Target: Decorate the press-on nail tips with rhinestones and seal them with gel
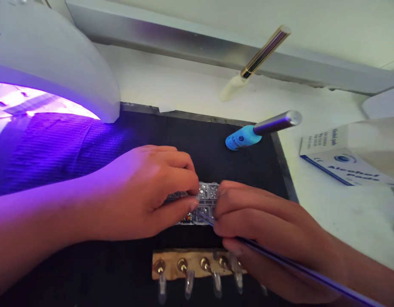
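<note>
A clear compartment case (203,203) full of small shiny gems lies on the black mat (203,153). My left hand (164,192) is closed around the left part of the case, thumb and fingers on its edges. In my right hand (264,226) is a thin dark-blue stick tool (296,265), its tip down in a front compartment. The fingers of that hand also cover the right end of the case. Just nearer to me, a tan strip (173,267) holds several gold stands with clear nail tips.
A white lamp (59,51) glowing purple stands at the upper left. A blue bottle (243,137) with a silver cap is on the mat, and a pale bottle (232,88) stands behind it. An alcohol pads box (340,164) lies right.
</note>
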A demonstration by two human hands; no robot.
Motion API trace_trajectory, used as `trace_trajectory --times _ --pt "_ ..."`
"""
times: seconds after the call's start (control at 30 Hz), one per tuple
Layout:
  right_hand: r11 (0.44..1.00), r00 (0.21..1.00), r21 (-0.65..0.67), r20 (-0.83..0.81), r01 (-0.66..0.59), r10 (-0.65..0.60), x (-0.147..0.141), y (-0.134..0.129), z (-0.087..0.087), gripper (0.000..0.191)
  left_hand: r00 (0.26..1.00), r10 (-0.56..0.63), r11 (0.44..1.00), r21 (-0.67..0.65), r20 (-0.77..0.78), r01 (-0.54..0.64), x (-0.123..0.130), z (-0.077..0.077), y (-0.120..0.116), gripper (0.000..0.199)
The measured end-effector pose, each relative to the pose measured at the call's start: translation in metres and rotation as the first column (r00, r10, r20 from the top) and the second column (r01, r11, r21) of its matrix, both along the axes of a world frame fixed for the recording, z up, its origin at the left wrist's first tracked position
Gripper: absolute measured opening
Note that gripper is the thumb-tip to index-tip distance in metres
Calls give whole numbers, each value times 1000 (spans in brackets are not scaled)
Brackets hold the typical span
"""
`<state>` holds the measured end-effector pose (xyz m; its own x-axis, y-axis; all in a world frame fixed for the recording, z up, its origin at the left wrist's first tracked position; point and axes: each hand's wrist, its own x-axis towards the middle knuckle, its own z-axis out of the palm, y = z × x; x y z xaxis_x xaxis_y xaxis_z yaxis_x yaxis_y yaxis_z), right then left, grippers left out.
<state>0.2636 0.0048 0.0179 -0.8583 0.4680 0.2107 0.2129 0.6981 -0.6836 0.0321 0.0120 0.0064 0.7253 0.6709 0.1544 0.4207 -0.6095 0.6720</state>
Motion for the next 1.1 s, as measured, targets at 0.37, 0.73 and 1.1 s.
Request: trace_trajectory --times 0.37,0.73,1.1 --pt "964 983 -252 -140 83 -121 2 -1 0 10 1000 8 1000 10 -3 -8 -1 -1 -1 25" --pt "943 903 -317 -370 99 -219 3 -26 22 9 999 -42 991 125 24 39 -7 -4 -1 21" --pt "894 776 -377 -478 241 -410 19 -66 -4 8 990 -138 954 266 -16 137 -12 0 -6 13"
